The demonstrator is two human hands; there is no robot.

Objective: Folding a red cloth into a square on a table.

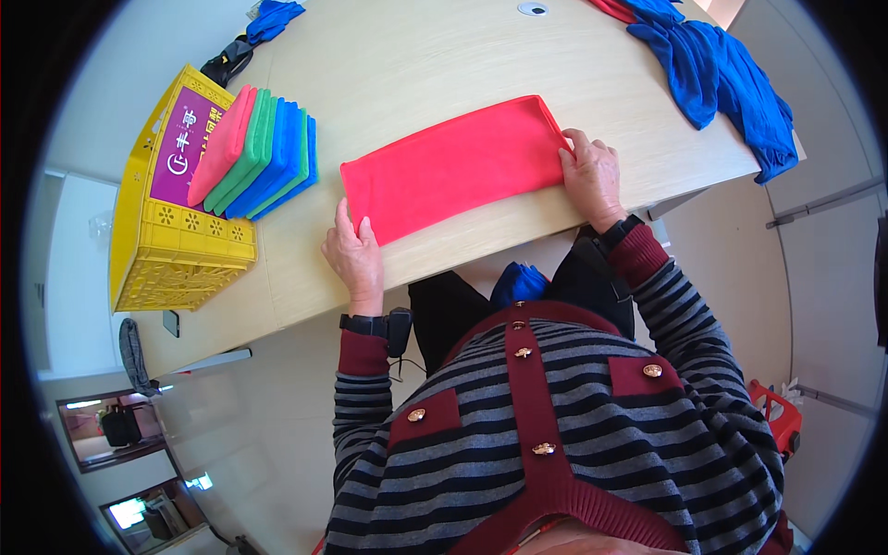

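A red cloth (453, 166) lies folded into a long flat rectangle near the front edge of a light wooden table (416, 55). My left hand (355, 254) presses on the cloth's left near corner, fingers flat. At the cloth's right end rests my right hand (590, 173), fingers on the corner. Neither hand lifts the cloth.
A stack of folded cloths (257, 153) in pink, green and blue leans against a yellow plastic crate (176, 240) at the left. Loose blue fabric (717, 74) is heaped at the table's far right. More blue cloth (518, 282) sits on my lap.
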